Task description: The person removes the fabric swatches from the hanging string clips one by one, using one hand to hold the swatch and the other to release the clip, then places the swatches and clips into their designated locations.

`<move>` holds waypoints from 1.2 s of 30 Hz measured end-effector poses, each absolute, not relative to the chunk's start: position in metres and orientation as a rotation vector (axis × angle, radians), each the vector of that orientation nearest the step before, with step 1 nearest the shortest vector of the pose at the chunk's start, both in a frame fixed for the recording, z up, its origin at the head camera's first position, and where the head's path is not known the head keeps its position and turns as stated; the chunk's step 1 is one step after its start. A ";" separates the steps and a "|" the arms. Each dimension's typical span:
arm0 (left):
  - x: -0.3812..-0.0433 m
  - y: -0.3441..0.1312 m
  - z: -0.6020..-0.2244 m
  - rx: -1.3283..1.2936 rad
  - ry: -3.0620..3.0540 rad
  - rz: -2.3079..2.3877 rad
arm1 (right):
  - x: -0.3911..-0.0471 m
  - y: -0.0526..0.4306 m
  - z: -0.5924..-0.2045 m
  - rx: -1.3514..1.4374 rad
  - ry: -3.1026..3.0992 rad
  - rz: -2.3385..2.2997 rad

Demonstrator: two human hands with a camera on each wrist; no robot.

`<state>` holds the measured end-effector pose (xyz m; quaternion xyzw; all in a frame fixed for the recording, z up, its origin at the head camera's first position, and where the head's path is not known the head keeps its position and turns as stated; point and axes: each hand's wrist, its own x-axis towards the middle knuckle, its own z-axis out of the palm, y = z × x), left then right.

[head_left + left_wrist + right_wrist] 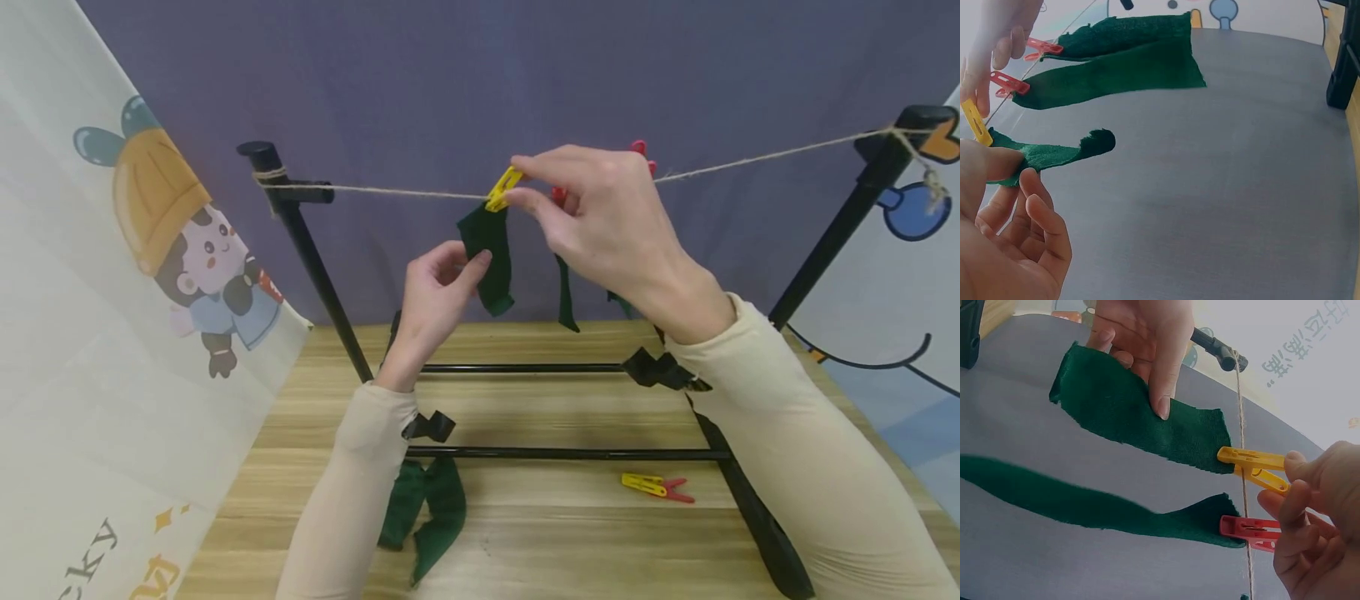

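Between the thumb and fingers of my left hand [435, 287], a short green cloth strip [495, 271] is pinched along its side. A yellow clothespin [1250, 456] sits at the strip's upper end on the twine [408, 192], and my right hand [615, 221] pinches that clothespin's handle end with thumb and finger. Right beside it, a red clothespin [1247, 528] fastens another green strip [1116, 512] to the line. In the left wrist view a second red clothespin [1043, 47] holds a further green strip [1129, 40]; the head view mostly hides these behind my right hand.
The twine spans two black posts [315, 258] of a rack with low crossbars [562, 453]. On the wooden table [540, 542] lie green cloth pieces [442, 517] at front left, plus a yellow clothespin [641, 483] and a red one [678, 490] at right.
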<state>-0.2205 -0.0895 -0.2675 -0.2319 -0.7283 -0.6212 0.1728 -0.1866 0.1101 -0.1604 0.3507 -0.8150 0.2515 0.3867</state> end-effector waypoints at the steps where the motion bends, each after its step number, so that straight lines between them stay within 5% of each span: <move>1: -0.220 -0.089 -0.267 -0.657 -2.063 -1.771 | -0.187 0.111 -0.161 0.899 -2.064 0.649; 36: -0.197 -0.092 -0.254 -0.576 -2.103 -1.824 | -0.187 0.115 -0.165 0.979 -1.739 0.689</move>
